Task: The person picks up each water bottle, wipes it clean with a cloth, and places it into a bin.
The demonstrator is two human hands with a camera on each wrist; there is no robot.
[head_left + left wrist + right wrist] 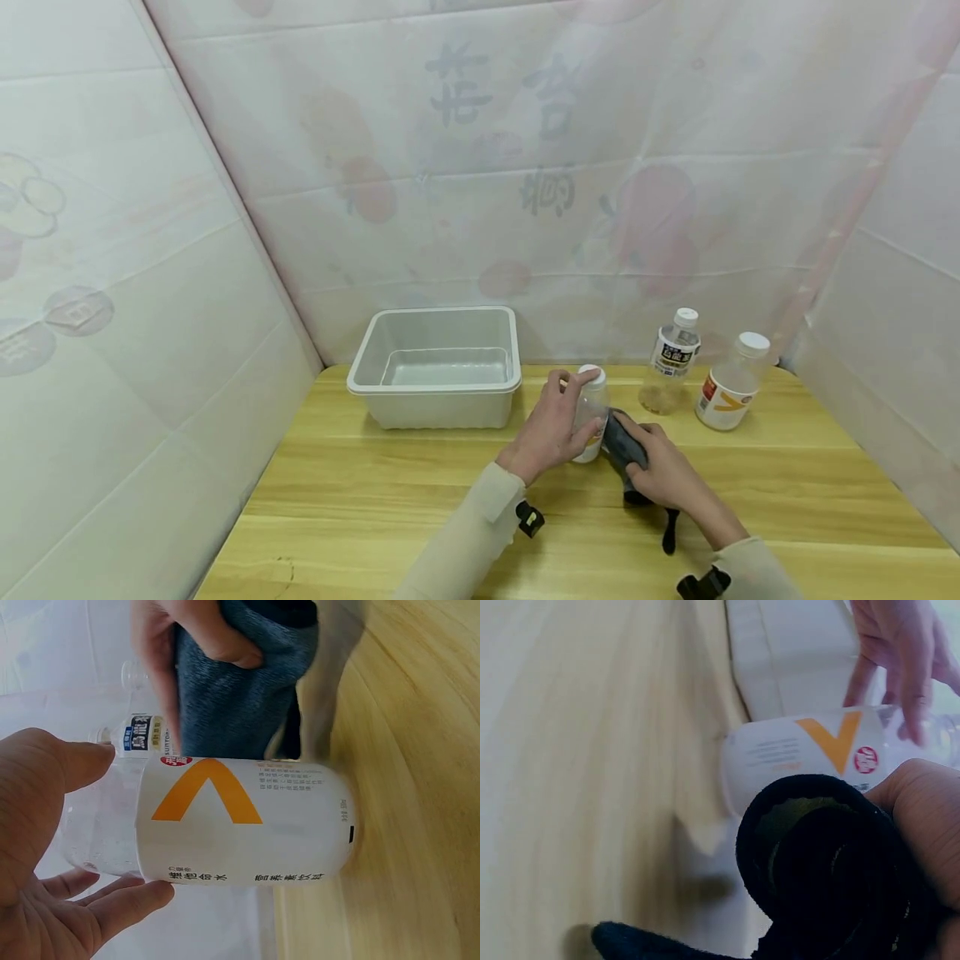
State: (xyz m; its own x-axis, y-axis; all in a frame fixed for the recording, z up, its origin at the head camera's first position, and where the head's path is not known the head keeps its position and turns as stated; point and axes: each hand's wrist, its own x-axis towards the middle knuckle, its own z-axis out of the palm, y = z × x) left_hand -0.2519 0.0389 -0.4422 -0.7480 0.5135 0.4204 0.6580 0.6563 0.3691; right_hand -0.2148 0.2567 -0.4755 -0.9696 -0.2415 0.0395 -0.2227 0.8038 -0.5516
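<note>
Closest to me are the person's two pale sleeves, the left one (465, 537) and the right one (757, 571), each with a black device (530, 518) strapped at the wrist. Just past them on the wooden table (360, 517), the right hand (667, 475) has its thumb and fingers wrapped about a dark cloth (624, 442), rolled up, blue-grey and plush outside, black within, with a strip (670, 533) hanging loose toward the person. The left hand (551, 429) is arched around the upper part of a clear bottle (240, 832), thumb on one side and fingers spread on the other; I can't tell whether it is gripping firmly. That bottle stands upright, capped in white, its white label bearing an orange V. The cloth is right up beside it on the right, though whether the two touch I can't make out. Farther back on the right stand a tea bottle (675, 354) and, to its right, a twin bottle (726, 402) with the same orange mark, both white-capped and set apart from each other. Back on the left sits a pale grey tub (435, 408), well apart from those two. Beyond it all hangs a whitish curtain (465, 233) with faint characters and pinkish blotches.
</note>
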